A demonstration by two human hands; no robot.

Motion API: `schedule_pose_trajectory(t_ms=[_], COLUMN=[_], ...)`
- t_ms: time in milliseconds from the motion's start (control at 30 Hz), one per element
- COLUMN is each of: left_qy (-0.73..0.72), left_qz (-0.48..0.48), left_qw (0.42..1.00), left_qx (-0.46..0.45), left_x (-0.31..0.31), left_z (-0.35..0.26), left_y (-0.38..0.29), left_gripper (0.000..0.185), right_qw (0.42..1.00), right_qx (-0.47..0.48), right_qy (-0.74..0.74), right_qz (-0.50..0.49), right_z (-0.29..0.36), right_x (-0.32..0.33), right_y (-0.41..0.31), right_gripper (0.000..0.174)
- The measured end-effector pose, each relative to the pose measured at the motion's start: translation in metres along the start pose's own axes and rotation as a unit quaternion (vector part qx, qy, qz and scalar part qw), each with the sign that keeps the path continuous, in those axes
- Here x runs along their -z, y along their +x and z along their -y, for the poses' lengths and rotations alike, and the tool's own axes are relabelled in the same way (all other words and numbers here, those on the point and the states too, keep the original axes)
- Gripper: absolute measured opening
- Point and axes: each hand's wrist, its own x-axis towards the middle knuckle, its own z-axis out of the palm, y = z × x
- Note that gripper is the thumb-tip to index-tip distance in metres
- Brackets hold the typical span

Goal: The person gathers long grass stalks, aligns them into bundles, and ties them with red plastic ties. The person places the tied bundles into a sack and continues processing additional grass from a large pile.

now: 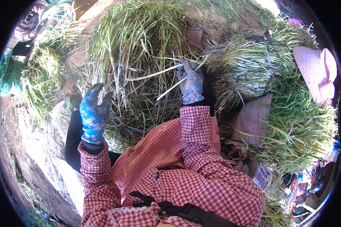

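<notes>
My right hand [191,82], in a grey and blue flowered work glove, pinches a few pale green stalks [155,74] above the cut plants. One long white stem sticks out to the left from its fingers, another down to the left. My left hand [95,113], gloved alike, is raised at the left with its fingers apart and nothing visible in them. Between and beyond both hands lies a large heap of long green stalks [139,34] with whitish lower ends. Loose stems [130,113] are strewn in front of my lap.
Bundled stalks [250,65] lie to my right, with a pile of green leaves [298,127] nearer me. A pink hat-like item [315,71] is at the right rim. More green bundles [45,65] and green netting [11,75] are at the left. Brown sheeting [253,119] shows between piles.
</notes>
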Motion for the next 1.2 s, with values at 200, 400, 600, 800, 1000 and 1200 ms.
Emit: schedule_pose_trajectory(t_ms=[200, 400, 600, 800, 1000, 1200], left_qy=[-0.057, -0.173, -0.531, -0.800, -0.942, -0.506], left_qz=[0.072, 0.003, 0.099, 0.076, -0.033, -0.070], left_qw=[0.984, 0.971, 0.799, 0.477, 0.229, 0.838], left_qx=[-0.152, -0.162, 0.264, 0.356, 0.245, 0.192], left_x=[-0.105, -0.153, -0.156, -0.145, -0.111, -0.063], left_z=[-0.063, -0.057, -0.058, -0.052, 0.026, 0.015], left_y=[0.036, 0.036, 0.037, 0.032, 0.016, 0.023], left_gripper=[0.049, 0.033, 0.010, 0.012, 0.009, 0.048], right_qw=[0.995, 0.987, 0.975, 0.993, 0.990, 0.997], right_qx=[0.020, 0.035, 0.063, 0.008, 0.007, 0.010], right_qy=[-0.083, -0.145, -0.193, -0.057, 0.076, -0.058], right_qz=[0.056, 0.060, 0.092, 0.107, 0.117, 0.054], right_z=[-0.015, -0.006, -0.015, -0.008, 0.002, -0.001], right_x=[-0.011, -0.014, -0.005, -0.009, 0.004, -0.010], right_y=[-0.004, -0.010, -0.003, -0.007, 0.001, -0.008], right_gripper=[0.020, 0.023, 0.025, 0.022, 0.019, 0.021])
